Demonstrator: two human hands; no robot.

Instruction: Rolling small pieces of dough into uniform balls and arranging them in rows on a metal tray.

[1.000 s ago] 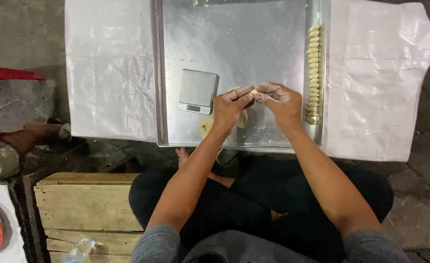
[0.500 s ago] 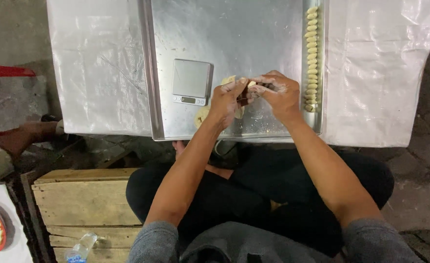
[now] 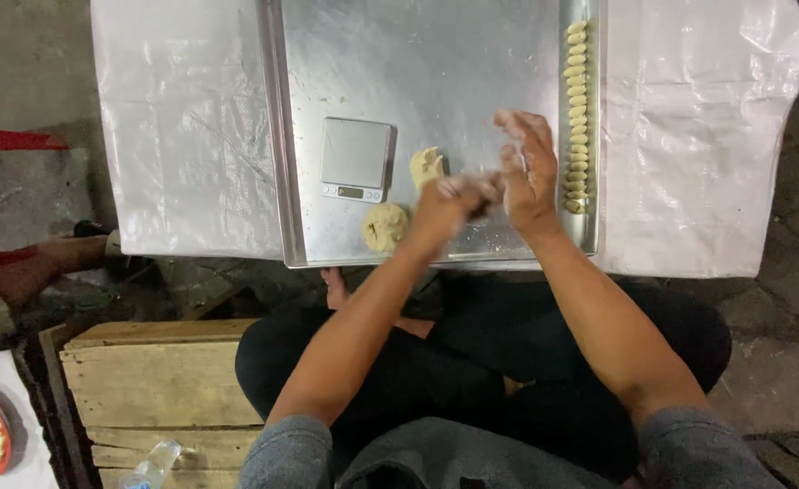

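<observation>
A: Landmark is the steel tray point(image 3: 418, 54), long side running away from the person, sitting on the white plastic sheet point(image 3: 182, 136) spread over the ground. Everything else is placed from it.

B: What's on the tray, largest first?

A: Small grey digital scale point(image 3: 355, 158), near the tray's left rail, toward the near edge. Then a row of shaped dough pieces point(image 3: 577, 113) packed along the tray's right rail, long axis of the row parallel to that rail. Then a round dough lump point(image 3: 386, 226) at the near edge, just below the scale. Then a smaller torn dough piece point(image 3: 426, 166), just right of the scale.

B: Hands?

A: Both over the tray's near-right quarter. Right hand point(image 3: 528, 167) is flat, fingers stretched out and pointing to the far end, palm turned in. Left hand point(image 3: 449, 199) is curled against it, blurred. Something pale sits between the two palms, likely a bit of dough, but I cannot tell its shape. So: the grip is palms pressed together on that bit, not a pinch.

B: Which hand is closer to the spare dough?

A: The left. The lump lies just to its left, the torn piece above-left. The right hand is nearer the row, just beside it, not touching.
</observation>
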